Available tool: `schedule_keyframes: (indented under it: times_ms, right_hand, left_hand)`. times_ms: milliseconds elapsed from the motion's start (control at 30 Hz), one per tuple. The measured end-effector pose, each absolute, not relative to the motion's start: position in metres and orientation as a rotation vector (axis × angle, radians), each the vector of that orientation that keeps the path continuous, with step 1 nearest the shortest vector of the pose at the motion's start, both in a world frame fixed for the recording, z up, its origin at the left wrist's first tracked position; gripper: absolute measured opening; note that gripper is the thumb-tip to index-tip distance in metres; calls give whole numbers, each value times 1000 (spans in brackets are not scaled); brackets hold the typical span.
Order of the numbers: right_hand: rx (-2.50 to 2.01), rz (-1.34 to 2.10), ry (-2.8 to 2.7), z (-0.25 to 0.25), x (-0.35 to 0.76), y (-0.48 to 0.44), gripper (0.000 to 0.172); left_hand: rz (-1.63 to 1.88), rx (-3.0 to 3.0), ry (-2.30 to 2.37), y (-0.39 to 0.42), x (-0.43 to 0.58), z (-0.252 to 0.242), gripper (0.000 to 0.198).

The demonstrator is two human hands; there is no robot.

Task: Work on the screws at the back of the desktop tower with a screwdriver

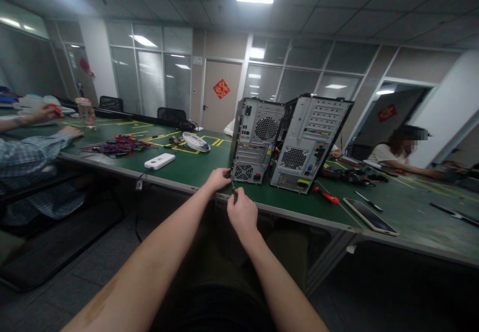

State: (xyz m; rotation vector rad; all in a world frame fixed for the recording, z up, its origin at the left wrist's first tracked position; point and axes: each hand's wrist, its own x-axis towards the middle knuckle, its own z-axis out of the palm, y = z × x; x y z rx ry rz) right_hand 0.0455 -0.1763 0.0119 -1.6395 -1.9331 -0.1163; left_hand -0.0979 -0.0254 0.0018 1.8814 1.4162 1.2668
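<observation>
Two computer towers stand side by side on the green table, their metal backs facing me. My left hand is at the lower left corner of the left tower, its fingers curled together; what they pinch, if anything, is hidden. Just below and to the right, at the table edge, my right hand is closed around a small dark-handled screwdriver. Its thin shaft points up toward the left fingertips and the tower's corner. Slightly turned, the right tower is touched by neither hand.
Left of the towers lie a white power bank, a white oval frame and bundled cables. To the right are a red screwdriver, a phone and black cables. Co-workers sit at both sides.
</observation>
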Motion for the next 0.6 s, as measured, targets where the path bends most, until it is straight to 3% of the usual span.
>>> schedule_keyframes:
  times_ms: [600]
  right_hand:
    - [-1674, -195, -1983, 16, 50, -179, 16]
  left_hand:
    - [1272, 1942, 1404, -25, -99, 2, 45]
